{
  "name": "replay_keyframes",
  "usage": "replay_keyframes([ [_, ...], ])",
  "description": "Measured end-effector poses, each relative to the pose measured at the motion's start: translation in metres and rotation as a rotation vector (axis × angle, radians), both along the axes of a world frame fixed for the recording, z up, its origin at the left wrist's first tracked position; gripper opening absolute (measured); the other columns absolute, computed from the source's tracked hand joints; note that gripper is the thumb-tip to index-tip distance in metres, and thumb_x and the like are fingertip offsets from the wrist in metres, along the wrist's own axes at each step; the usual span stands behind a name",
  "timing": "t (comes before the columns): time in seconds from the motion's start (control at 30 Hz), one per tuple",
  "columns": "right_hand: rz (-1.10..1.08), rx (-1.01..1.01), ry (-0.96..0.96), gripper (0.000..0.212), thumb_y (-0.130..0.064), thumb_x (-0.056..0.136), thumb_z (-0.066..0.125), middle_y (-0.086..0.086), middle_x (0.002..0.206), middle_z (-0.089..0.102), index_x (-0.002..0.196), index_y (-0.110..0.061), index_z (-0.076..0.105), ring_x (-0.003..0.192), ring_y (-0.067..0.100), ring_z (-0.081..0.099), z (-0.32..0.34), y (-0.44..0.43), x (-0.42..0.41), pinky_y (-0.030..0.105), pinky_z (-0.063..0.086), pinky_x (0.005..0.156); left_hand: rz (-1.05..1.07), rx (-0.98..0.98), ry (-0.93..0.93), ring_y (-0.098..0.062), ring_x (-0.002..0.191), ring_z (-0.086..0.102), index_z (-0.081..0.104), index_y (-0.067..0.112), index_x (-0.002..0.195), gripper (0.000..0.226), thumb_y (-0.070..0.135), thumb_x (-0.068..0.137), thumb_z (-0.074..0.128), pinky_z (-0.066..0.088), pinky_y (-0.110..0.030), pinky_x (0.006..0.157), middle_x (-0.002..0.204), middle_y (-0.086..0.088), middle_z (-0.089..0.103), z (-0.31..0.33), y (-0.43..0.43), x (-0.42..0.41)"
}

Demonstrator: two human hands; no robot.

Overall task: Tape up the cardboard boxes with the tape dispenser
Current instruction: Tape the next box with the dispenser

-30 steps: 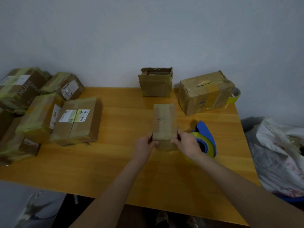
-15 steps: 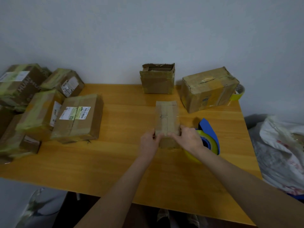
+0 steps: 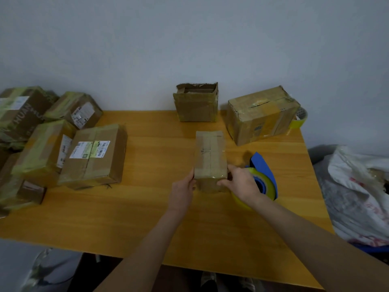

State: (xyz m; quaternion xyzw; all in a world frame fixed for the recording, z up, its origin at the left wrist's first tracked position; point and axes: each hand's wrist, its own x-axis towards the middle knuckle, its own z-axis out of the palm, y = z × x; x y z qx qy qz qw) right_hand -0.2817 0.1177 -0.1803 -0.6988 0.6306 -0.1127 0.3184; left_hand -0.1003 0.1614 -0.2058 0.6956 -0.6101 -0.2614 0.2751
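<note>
1. Small box (image 3: 210, 157): brown cardboard, long and narrow, lying flat at the middle of the table (image 3: 147, 218) with its short end towards me. Clear glossy tape shows along its top and over the near end.
2. My left hand (image 3: 182, 191): at the near left corner of the small box, thumb against the left side and fingers curled onto the near end, holding it.
3. My right hand (image 3: 242, 184): at the near right corner of the small box, fingers curled round the edge and gripping it.
4. Tape dispenser (image 3: 263, 178): blue frame with a yellow-green roll, on the table just to the right of the small box and partly hidden behind my right hand. I cannot tell whether the hand touches it.
5. Open-topped box (image 3: 196, 104): upright at the back edge by the wall (image 3: 189, 39), its top edges torn.
6. Larger box (image 3: 261, 114): at the back right corner, turned at an angle, its top seam split.
7. Roll of tape (image 3: 300, 119): yellowish, behind the larger box at the table's far right corner.
8. Taped parcels (image 3: 94, 157): several crowded together at the left end, some bearing printed labels.
9. Bag (image 3: 357, 190): white crumpled plastic, off the table to the right.
</note>
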Motion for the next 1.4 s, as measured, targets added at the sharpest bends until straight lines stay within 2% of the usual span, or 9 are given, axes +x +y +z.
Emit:
replay_keyframes([
  [0.2, -0.046, 0.063, 0.061, 0.056, -0.04, 0.073, 0.082, 0.007, 0.105, 0.069, 0.115, -0.013, 0.058, 0.095, 0.023, 0.065, 0.002, 0.001, 0.015, 0.033, 0.055, 0.077, -0.03, 0.044, -0.137, -0.022, 0.093, 0.061, 0.047, 0.012, 0.141, 0.047, 0.001, 0.095, 0.047, 0.041, -0.018, 0.074, 0.112, -0.01, 0.068, 0.018, -0.007, 0.008],
  [0.37, 0.273, 0.143, 0.084, 0.065, -0.038, 0.088, 0.069, 0.006, 0.134, 0.059, 0.143, -0.014, 0.044, 0.12, 0.023, 0.057, 0.001, 0.019, 0.028, 0.034, 0.05, 0.096, 0.078, 0.156, -0.407, -0.03, 0.14, 0.026, 0.022, 0.006, 0.15, 0.054, 0.026, 0.101, 0.035, 0.024, -0.04, 0.115, 0.153, -0.015, 0.03, 0.043, -0.026, 0.01],
  [0.53, 0.206, 0.019, 0.089, 0.033, -0.029, 0.097, 0.057, 0.001, 0.121, 0.067, 0.128, -0.02, 0.061, 0.11, 0.018, 0.061, 0.017, 0.008, -0.001, 0.033, 0.051, 0.092, -0.095, 0.267, -0.563, -0.026, 0.148, 0.005, 0.006, 0.011, 0.153, 0.099, 0.068, 0.085, 0.049, 0.013, -0.046, 0.118, 0.161, -0.01, 0.005, 0.052, -0.045, -0.022],
  [0.73, 0.028, -0.025, 0.054, 0.036, -0.031, 0.095, 0.059, 0.001, 0.123, 0.061, 0.129, -0.02, 0.058, 0.111, 0.019, 0.058, 0.019, -0.003, -0.037, 0.032, 0.049, 0.089, -0.382, 0.34, -0.674, -0.026, 0.148, 0.004, 0.005, 0.02, 0.154, 0.09, 0.045, 0.087, 0.06, 0.014, -0.045, 0.118, 0.162, -0.006, -0.005, 0.062, -0.059, -0.011],
  [0.87, -0.119, -0.082, 0.0, 0.058, -0.039, 0.094, 0.059, 0.005, 0.139, 0.042, 0.144, -0.019, 0.038, 0.119, 0.024, 0.051, 0.028, -0.019, -0.035, 0.036, 0.048, 0.092, -0.479, 0.194, -0.802, -0.023, 0.148, 0.005, 0.016, 0.033, 0.152, 0.07, 0.019, 0.094, 0.054, 0.013, -0.042, 0.119, 0.162, 0.003, 0.002, 0.066, -0.058, 0.017],
  [1.0, -0.041, -0.04, -0.029, 0.085, -0.042, 0.09, 0.064, 0.002, 0.159, 0.019, 0.155, -0.019, 0.015, 0.141, 0.025, 0.031, 0.032, -0.038, -0.016, 0.038, 0.041, 0.106, 0.109, 0.024, -0.427, -0.028, 0.136, 0.033, 0.027, 0.027, 0.149, 0.062, 0.016, 0.094, 0.054, 0.041, -0.037, 0.105, 0.155, -0.01, 0.02, 0.061, -0.035, 0.01],
  [1.1, 0.036, 0.047, -0.038, 0.085, -0.041, 0.089, 0.065, 0.002, 0.161, 0.017, 0.155, -0.017, 0.016, 0.144, 0.025, 0.026, 0.027, -0.046, -0.001, 0.039, 0.034, 0.112, 0.421, 0.189, -0.018, -0.029, 0.118, 0.047, 0.017, 0.011, 0.151, 0.075, 0.023, 0.092, 0.061, 0.045, -0.032, 0.09, 0.145, -0.016, 0.024, 0.057, -0.026, -0.008],
  [1.23, 0.022, 0.075, 0.038, 0.071, -0.044, 0.089, 0.064, 0.003, 0.141, 0.047, 0.149, -0.025, 0.033, 0.118, 0.023, 0.053, 0.027, -0.04, 0.014, 0.035, 0.051, 0.091, 0.421, 0.245, 0.283, -0.033, 0.133, 0.036, 0.015, 0.013, 0.152, 0.081, 0.027, 0.09, 0.065, 0.039, -0.048, 0.107, 0.15, -0.012, 0.026, 0.043, -0.04, -0.007],
  [1.4, 0.068, 0.181, -0.086, 0.051, -0.037, 0.094, 0.061, 0.003, 0.116, 0.065, 0.14, -0.019, 0.049, 0.102, 0.02, 0.06, 0.025, -0.005, 0.023, 0.026, 0.044, 0.07, 0.187, 0.321, 0.084, -0.028, 0.141, 0.028, 0.015, 0.014, 0.153, 0.102, 0.047, 0.076, 0.074, 0.033, -0.047, 0.112, 0.156, -0.011, 0.022, 0.045, -0.047, -0.01],
])
